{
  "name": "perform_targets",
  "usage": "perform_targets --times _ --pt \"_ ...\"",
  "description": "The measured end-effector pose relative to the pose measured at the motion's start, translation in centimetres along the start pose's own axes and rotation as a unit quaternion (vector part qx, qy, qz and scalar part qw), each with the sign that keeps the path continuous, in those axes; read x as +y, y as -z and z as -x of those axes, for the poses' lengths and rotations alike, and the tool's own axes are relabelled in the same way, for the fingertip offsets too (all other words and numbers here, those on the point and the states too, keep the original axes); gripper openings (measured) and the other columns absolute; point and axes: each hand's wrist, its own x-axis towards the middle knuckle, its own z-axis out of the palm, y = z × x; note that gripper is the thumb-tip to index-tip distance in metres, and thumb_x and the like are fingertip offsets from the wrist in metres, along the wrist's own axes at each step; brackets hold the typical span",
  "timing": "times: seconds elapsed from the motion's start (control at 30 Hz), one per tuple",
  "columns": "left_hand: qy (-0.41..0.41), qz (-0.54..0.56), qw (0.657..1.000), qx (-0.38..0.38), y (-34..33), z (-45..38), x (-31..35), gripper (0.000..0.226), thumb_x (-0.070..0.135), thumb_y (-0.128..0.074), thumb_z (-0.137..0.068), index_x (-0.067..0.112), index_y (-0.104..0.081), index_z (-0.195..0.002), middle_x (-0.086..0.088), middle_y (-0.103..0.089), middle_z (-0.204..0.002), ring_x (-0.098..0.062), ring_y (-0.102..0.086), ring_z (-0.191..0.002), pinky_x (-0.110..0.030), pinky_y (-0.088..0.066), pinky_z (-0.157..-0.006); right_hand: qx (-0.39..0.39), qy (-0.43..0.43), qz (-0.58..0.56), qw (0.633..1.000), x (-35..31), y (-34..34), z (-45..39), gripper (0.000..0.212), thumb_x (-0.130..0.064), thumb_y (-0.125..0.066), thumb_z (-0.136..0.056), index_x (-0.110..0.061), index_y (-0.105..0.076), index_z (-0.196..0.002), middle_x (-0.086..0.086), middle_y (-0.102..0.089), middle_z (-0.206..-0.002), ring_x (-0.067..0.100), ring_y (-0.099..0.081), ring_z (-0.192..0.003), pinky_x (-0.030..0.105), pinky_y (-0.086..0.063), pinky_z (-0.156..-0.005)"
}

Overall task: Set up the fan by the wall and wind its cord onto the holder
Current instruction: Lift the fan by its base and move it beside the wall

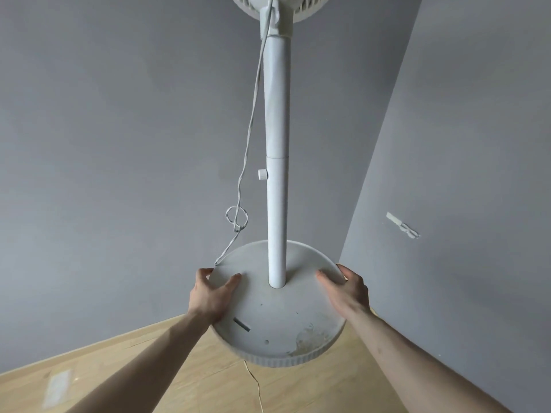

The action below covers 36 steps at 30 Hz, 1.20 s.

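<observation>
Fan base (277, 311) sits low in the corner between two grey walls, pole rising straight up and away, with the left hand (213, 293) and right hand (346, 289) each gripping opposite rims, equally near, cord (247, 138) dangling left.

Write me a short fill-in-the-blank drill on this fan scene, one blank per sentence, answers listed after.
1. Both hands grip the fan's round ____ by its rim.
2. The left hand and right hand sit on opposite sides of the white ____.
3. The cord hangs down with a small ____ tied in it.
4. The floor is made of ____.

Answers: base; pole; loop; wood
</observation>
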Motion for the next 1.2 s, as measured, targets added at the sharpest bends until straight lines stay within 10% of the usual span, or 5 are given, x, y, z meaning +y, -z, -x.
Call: perform_targets --times 1.2 --pt "0.045 0.020 0.998 0.051 -21.8 -20.9 9.3 0.062 0.054 -0.080 -0.073 0.029 -0.045 -0.117 -0.001 -0.066 -0.110 -0.023 -0.067 -0.095 -0.041 -0.056 -0.088 -0.061 0.014 0.013 0.998 -0.4 1.1 -34.6 0.030 -0.056 -0.067 -0.073 -0.035 -0.071 -0.093 -0.014 -0.073 -0.077 0.010 -0.070 -0.076 0.024 -0.052 -0.062"
